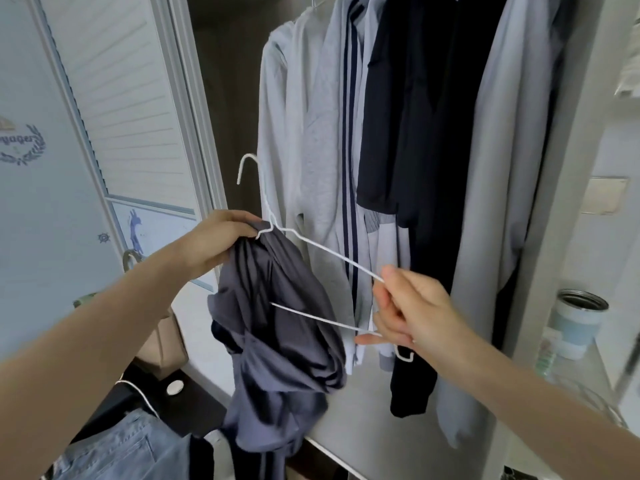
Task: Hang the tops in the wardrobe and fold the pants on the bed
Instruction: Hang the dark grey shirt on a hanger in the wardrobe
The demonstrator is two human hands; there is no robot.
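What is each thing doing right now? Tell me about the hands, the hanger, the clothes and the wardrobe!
Left hand: grips the bunched gray top and the hanger's neck.
Right hand: pinches the hanger's end.
White hanger: tilted, partly inside the top, not on the rail.
Gray top: crumpled, dangling.
Hung clothes: hanging in the wardrobe.
Wardrobe door: open.
Jeans: lying unfolded, lower left.
Steel cup: upright on a shelf.
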